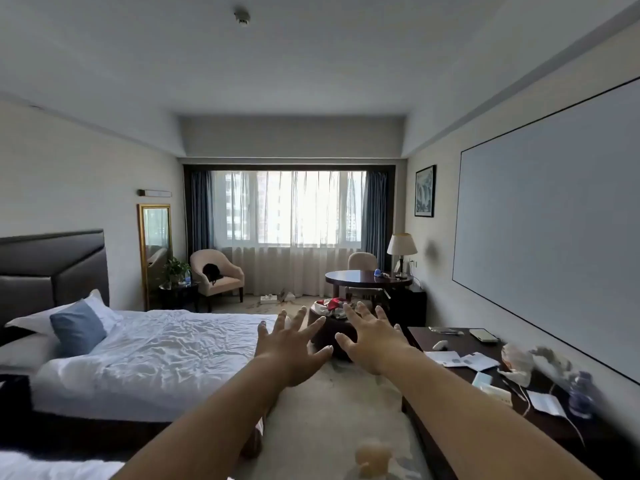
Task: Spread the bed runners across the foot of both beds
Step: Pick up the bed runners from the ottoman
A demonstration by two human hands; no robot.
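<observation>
Left hand: the left hand (291,344) is stretched out in the air, fingers straight and fanned wide, gripping nothing.
Right hand: the right hand (372,341) is just beside it, same height, fingers splayed too, palm away from the camera, nothing in it.
Bed runners: I cannot tell where they are. A crumpled heap of red and white cloth (330,304) sits on a dark round stool (329,332) just beyond the fingertips, between the two hands in the view. Whether that is a runner I cannot say.
Near bed: the white-quilted bed (166,348) lies left of the hands, its quilt wrinkled. In the view, the left hand overlaps the corner of its foot.
Bed axis: its long side runs from the dark padded headboard (52,268) at far left to the foot at centre, across the picture.
Pillows: white pillows (93,303) and a blue square cushion (78,327) stand propped at the head end.
Second bed: a white bed corner (34,465) pokes in at the bottom left, well below the left forearm.
Table: the dark wooden table (446,337) runs along the right wall under the right forearm, carrying scattered white papers (464,360) and a blurred clear bottle (581,393).
Writing: print on the papers is too small to read.
Floor: pale patterned carpet (329,410) lies between bed and table.
</observation>
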